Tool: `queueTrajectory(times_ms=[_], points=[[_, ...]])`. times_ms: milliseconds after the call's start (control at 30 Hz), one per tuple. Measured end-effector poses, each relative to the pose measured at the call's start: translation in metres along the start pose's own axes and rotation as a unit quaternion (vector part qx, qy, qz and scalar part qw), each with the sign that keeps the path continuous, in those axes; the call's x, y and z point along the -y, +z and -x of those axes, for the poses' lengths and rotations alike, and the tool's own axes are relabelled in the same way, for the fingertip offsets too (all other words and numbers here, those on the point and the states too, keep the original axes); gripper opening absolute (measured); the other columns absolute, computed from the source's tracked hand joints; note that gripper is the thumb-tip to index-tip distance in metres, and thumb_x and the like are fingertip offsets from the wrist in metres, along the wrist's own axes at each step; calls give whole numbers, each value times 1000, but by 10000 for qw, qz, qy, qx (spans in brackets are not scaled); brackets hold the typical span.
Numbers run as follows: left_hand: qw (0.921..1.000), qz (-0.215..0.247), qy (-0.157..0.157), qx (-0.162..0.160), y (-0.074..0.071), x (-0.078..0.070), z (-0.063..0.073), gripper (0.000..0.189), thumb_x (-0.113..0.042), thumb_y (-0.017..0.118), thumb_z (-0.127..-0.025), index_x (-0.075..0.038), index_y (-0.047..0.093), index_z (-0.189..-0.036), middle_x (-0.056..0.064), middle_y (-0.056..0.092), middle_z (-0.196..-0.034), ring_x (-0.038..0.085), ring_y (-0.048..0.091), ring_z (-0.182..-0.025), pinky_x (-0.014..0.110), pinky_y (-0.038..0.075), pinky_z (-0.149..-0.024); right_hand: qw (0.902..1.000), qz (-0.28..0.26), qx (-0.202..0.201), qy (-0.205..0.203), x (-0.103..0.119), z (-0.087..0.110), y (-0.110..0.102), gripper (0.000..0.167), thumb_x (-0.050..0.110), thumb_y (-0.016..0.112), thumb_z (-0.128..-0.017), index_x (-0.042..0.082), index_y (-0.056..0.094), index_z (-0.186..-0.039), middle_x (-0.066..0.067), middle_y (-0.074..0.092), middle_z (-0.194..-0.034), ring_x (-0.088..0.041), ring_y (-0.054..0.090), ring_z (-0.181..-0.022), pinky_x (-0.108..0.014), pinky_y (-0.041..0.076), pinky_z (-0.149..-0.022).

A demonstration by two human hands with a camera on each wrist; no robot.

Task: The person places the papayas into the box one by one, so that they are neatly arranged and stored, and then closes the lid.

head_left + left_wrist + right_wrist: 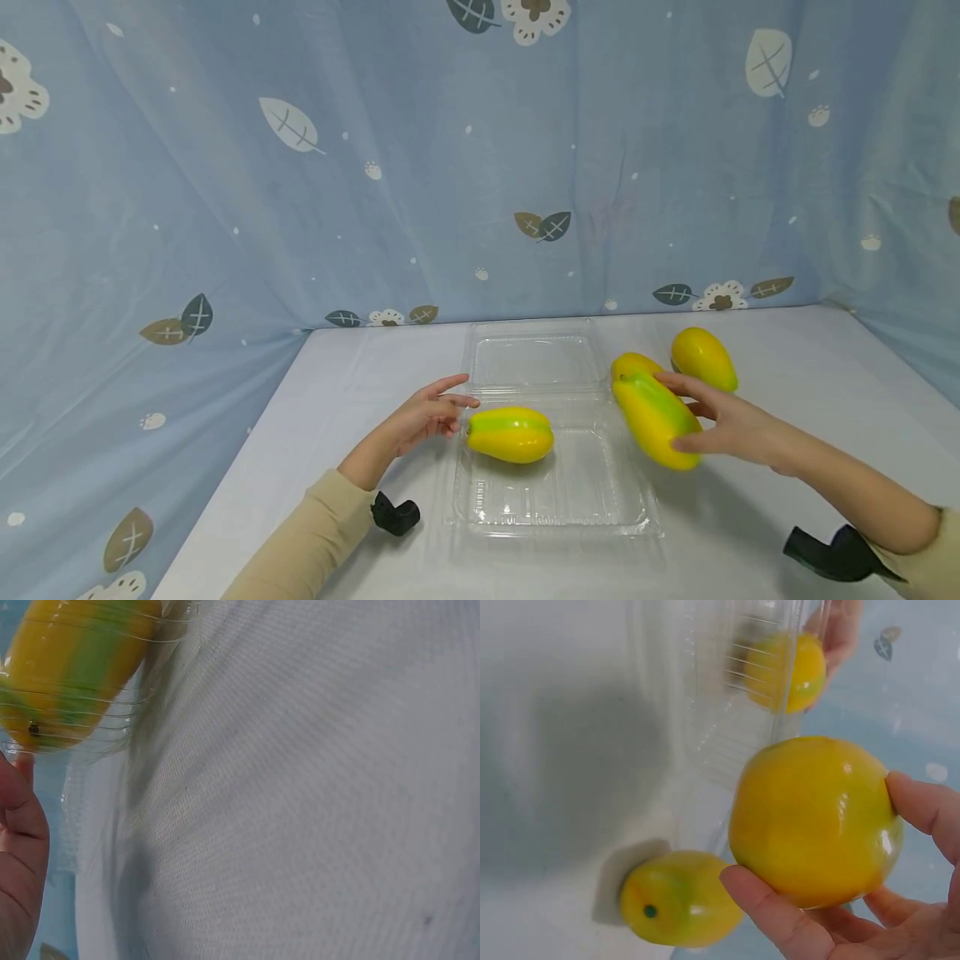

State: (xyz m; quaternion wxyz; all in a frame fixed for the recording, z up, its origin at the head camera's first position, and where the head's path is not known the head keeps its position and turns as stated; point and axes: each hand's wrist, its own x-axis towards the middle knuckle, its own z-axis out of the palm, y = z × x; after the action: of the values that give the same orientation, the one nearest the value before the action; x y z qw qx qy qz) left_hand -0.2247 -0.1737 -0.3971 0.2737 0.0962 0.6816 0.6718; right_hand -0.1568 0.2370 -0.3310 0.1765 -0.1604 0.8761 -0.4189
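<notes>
A clear plastic clamshell box (622, 492) lies opened out, its lid (536, 327) folded back. Inside its base, near the left wall, rests a yellow-green papaya (517, 450). My left hand (426, 417) hovers by that wall, fingers loosely spread and nothing in its grasp; in the left wrist view the fingers (19, 802) are just beyond the papaya's stem end. At the box's right side, my right hand (738, 425) grips a second papaya (656, 417) between thumb and fingers, holding it tilted. The right wrist view shows this held papaya (817, 821) from its rounded end.
Behind the held papaya, another yellow fruit (632, 363) is partly hidden. Farther right sits one more yellow fruit (703, 358) with a greenish tip. Black straps (832, 554) hang at both wrists. A blue patterned curtain (420, 183) closes off the white table (360, 358) behind.
</notes>
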Motion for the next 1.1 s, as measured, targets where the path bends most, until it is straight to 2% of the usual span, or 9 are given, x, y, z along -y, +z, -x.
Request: queueTrajectory(times_ms=[233, 567, 1100], points=[[10000, -38, -11, 10, -1, 1, 1, 64, -3, 45, -87, -7, 19, -146, 7, 57, -116, 10, 49, -64, 20, 45, -61, 9998, 163, -1, -83, 16, -7, 2, 82, 22, 69, -79, 4, 22, -143, -29, 24, -141, -54, 34, -119, -55, 44, -82], [10000, -84, 2, 22, -2, 1, 0, 63, -3, 44, -88, -7, 18, -146, 10, 56, -119, 10, 49, -64, 20, 45, -62, 9987, 223, 13, -456, 32, -19, 10, 80, 19, 71, -76, 3, 27, -141, -27, 35, -136, -43, 46, -113, -43, 49, -82], [10000, -49, -55, -22, -1, -1, 1, 63, -2, 44, -88, -8, 19, -146, 10, 56, -119, 10, 49, -63, 21, 44, -61, 9944, 394, 31, -980, 41, -33, 23, 74, 14, 72, -76, 1, 32, -137, -21, 40, -129, -36, 46, -109, -46, 44, -88]])
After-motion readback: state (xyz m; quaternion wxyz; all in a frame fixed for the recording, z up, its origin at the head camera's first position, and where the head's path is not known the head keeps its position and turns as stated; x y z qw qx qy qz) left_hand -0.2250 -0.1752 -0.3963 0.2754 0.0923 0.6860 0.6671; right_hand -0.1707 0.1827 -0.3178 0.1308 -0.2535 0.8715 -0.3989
